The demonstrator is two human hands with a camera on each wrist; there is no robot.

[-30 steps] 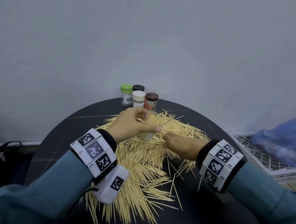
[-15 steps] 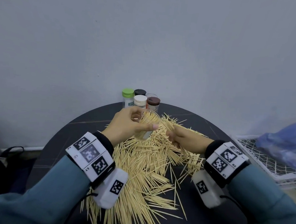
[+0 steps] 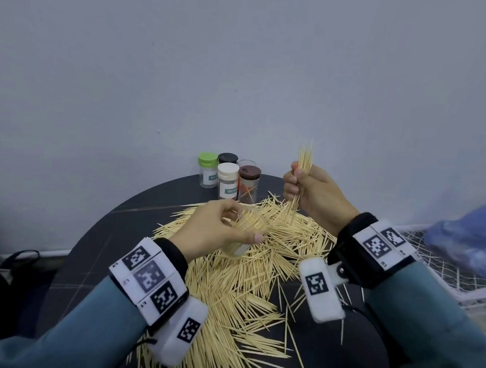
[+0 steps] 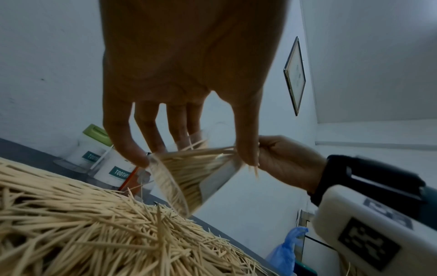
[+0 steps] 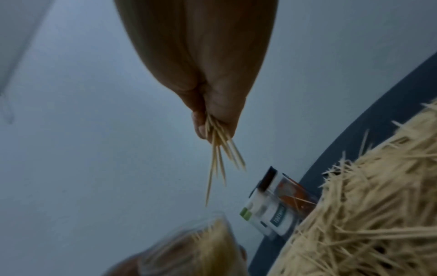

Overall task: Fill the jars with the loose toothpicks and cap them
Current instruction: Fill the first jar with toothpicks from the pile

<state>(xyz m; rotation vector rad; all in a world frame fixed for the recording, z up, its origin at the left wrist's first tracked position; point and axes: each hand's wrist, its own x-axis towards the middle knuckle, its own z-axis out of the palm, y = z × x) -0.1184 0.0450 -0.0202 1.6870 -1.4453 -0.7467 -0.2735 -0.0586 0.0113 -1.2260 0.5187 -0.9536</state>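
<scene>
Round dark table point(image 3: 112, 232), backed against a grey wall point(image 3: 244, 69). Across its middle and near edge, a wide heap of loose toothpicks point(image 3: 236, 298). To the table's right, a white wire basket point(image 3: 445, 270) holding a blue bag point(image 3: 473, 240). At the far edge, a cluster of capped jars: green-lidded jar point(image 3: 207, 169), black-lidded jar point(image 3: 228, 158), white-lidded jar point(image 3: 227, 180), brown-lidded jar point(image 3: 248, 183), plus a clear one behind, barely seen. Above the heap's far part, left hand point(image 3: 214, 233), fingers and thumb curled round an open clear jar point(image 3: 246, 236), tilted, already packed with toothpicks. Raised above the heap towards the far right edge, right hand point(image 3: 316, 193), closed tight on a small bundle of toothpicks point(image 3: 303, 170), tips sticking out above and below the fist.
</scene>
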